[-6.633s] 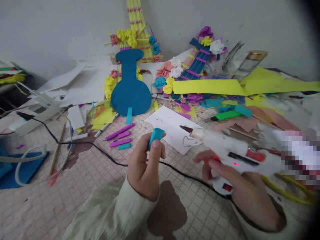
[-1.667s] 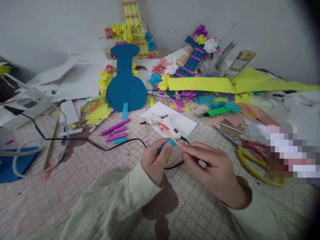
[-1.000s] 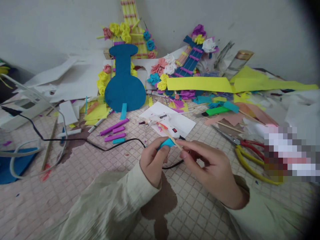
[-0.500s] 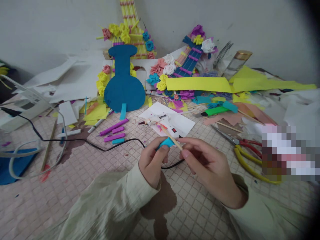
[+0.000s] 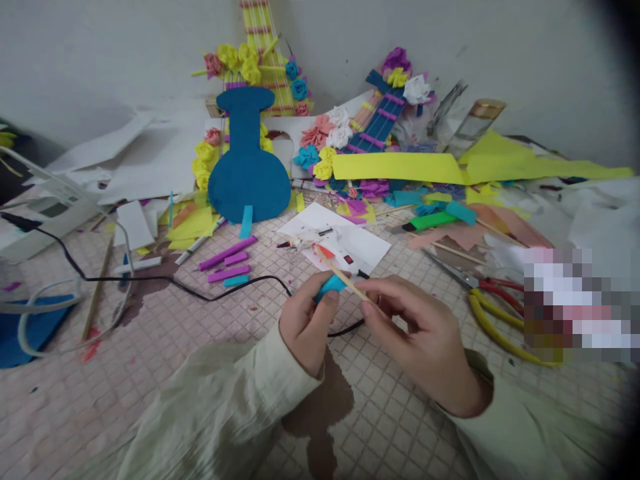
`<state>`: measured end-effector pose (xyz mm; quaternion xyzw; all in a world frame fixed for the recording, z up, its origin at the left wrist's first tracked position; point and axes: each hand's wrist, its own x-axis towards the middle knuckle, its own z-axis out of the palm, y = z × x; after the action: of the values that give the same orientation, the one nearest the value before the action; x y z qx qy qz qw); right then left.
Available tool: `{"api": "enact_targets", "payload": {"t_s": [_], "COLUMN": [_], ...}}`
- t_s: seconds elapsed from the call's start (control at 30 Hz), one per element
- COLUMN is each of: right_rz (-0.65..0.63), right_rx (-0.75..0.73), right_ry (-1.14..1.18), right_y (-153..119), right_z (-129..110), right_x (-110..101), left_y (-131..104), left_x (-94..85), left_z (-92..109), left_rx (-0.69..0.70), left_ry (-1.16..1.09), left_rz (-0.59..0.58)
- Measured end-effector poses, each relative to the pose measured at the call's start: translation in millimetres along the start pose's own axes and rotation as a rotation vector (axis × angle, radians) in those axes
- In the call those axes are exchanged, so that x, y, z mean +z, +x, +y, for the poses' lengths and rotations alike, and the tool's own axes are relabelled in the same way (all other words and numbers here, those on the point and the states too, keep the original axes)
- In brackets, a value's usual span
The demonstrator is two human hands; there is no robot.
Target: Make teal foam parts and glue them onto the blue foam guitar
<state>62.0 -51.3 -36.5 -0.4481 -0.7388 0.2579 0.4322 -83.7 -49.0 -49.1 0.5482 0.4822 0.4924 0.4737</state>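
Note:
My left hand (image 5: 309, 321) pinches a small light-blue paper piece (image 5: 331, 285) between thumb and fingers. Held in my right hand (image 5: 413, 330) is a thin wooden stick (image 5: 345, 275), slanting up to the left with a reddish tip. The stick crosses the right end of the blue paper; whether they touch I cannot tell. Just beyond my hands, a white glue gun (image 5: 320, 237) with a black cord lies on a sheet of white paper (image 5: 367, 243). Left of it are several purple paper rolls (image 5: 229, 273) and a short blue roll (image 5: 237, 281).
A dark-blue guitar-shaped cutout (image 5: 250, 180) leans at the back, near paper guitars (image 5: 375, 127) decorated with flowers. On the right lie a green cutter knife (image 5: 430, 221), scissors (image 5: 470, 280) and yellow-handled pliers (image 5: 493, 330). A black cord (image 5: 170, 280) crosses the left side.
The stick and my right hand have shifted slightly down. The blue paper in my left hand is tilted a little differently. Everything else on the table stays put.

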Motion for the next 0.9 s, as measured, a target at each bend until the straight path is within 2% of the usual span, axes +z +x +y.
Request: {"api": "enact_targets", "payload": {"t_s": [0.37, 0.73, 0.83, 0.9], "right_rz": [-0.001, -0.095, -0.017, 0.131], "right_rx": [-0.093, -0.137, -0.060, 0.086], "right_ry": [0.015, 0.104, 0.117, 0.175], "right_y": [-1.4, -6.3, -6.6, -2.9], "right_z": [-0.3, -4.0, -2.9, 0.5], "right_x": [0.0, -5.1, -5.1, -6.1], "left_y": [-3.2, -4.6, -4.5, -4.6], "left_x": [-0.2, 1.0, 2.4, 3.2], "left_z": [1.7, 4.0, 4.4, 3.9], "left_rx": [-0.010, -0.063, -0.073, -0.069], "left_ry": [0.028, -0.039, -0.079, -0.102], "left_rz": [-0.027, -0.011, -0.030, -0.019]}}
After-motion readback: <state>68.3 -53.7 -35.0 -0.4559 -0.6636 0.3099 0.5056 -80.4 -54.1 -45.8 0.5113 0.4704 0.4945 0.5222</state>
